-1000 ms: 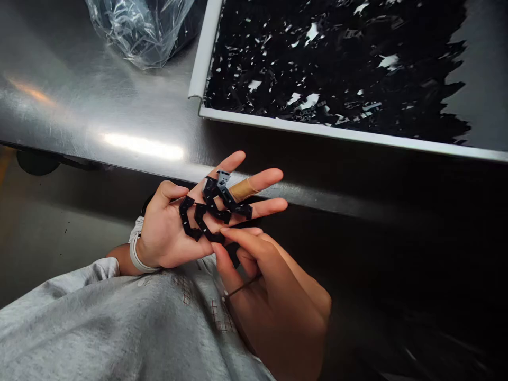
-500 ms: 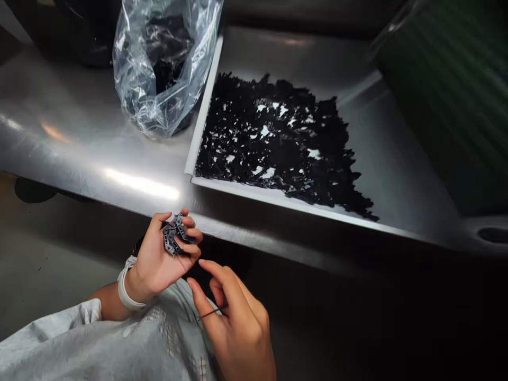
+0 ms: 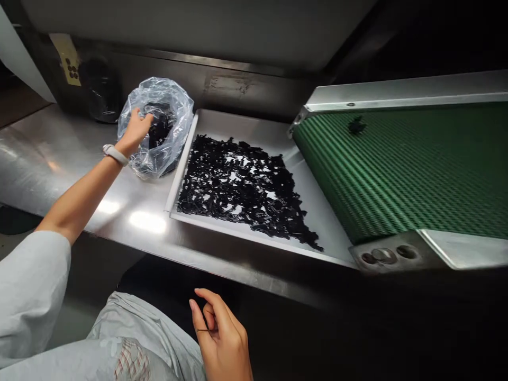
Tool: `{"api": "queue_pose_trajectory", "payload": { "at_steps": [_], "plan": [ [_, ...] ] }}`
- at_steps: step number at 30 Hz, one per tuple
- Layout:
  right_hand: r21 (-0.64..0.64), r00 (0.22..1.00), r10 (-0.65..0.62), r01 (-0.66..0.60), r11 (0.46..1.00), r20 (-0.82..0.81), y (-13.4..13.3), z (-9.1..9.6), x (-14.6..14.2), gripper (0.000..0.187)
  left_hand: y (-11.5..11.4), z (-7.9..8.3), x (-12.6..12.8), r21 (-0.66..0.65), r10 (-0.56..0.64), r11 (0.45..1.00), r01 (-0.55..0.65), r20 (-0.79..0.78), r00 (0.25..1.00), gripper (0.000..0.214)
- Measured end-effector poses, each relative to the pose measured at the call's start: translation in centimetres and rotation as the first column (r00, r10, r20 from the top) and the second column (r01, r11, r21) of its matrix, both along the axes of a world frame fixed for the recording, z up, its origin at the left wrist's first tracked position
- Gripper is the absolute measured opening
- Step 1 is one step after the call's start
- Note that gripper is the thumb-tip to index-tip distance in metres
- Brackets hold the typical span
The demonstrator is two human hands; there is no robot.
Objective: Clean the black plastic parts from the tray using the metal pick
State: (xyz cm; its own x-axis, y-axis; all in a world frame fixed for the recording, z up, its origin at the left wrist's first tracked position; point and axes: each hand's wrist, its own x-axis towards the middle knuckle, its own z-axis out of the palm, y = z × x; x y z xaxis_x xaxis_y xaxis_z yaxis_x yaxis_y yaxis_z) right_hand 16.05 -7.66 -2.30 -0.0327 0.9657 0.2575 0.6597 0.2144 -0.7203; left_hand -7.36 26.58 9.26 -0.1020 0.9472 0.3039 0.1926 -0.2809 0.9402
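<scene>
Left hand (image 3: 136, 130) has reached into the plastic bag (image 3: 169, 153), fingers curled; grip unclear

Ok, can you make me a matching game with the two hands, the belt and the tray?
Things:
1. left hand
2. right hand
3. conveyor belt
4. tray

Descriptions:
A. green and ribbed
B. at the mouth of the clear bag
C. low down, beside the lap
D. has a heap of black pieces in it

Pairs: 1-B, 2-C, 3-A, 4-D
</scene>
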Motion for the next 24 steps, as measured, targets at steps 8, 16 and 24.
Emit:
{"api": "queue_pose_trajectory", "payload": {
  "at_steps": [8, 16, 24],
  "plan": [
    [-0.116, 0.998, -0.056, 0.058, 0.992, 0.024, -0.2, 0.1, 0.3, 0.029, -8.6, 1.4, 4.0, 0.164, -0.331, 0.848, 0.504, -0.579, 0.745, 0.028],
    [-0.171, 0.999, -0.01, 0.018, 0.985, 0.046, -0.9, 0.9, -0.6, 0.04, -8.9, -0.2, 11.3, -0.599, -0.602, 0.642, 0.478, -0.78, -0.17, 0.068],
    [-0.236, 0.99, -0.122, 0.136, 0.962, 0.07, -1.4, 0.0, 1.0, 0.035, -9.1, -2.0, 12.3, -0.584, -0.636, 0.623, 0.52, -0.765, -0.099, 0.03]
  ]
}}
